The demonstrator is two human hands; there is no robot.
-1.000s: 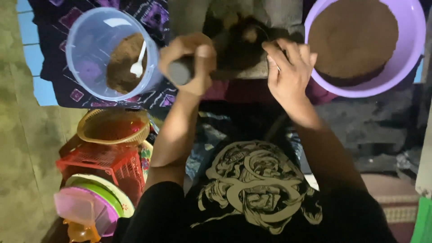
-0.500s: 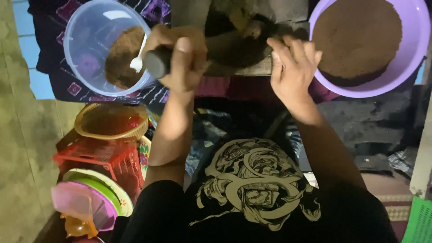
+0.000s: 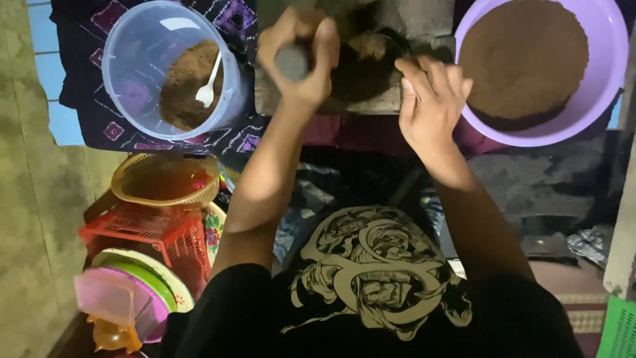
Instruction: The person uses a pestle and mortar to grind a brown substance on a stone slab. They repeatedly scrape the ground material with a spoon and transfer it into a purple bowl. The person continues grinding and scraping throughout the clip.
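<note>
The left hand [image 3: 299, 56] has a full grip around a dark pestle [image 3: 292, 61], on the stone slab [image 3: 371, 79] between two tubs. The right hand [image 3: 432, 106] lies open, fingers spread, on the slab's brown paste [image 3: 363, 50].

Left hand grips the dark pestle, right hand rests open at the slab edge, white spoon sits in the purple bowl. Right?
One thing is off: the white spoon sits in the clear tub of brown powder, not the purple bowl. The head view shows it. The left hand does grip the dark pestle, and the right hand rests open.
</note>
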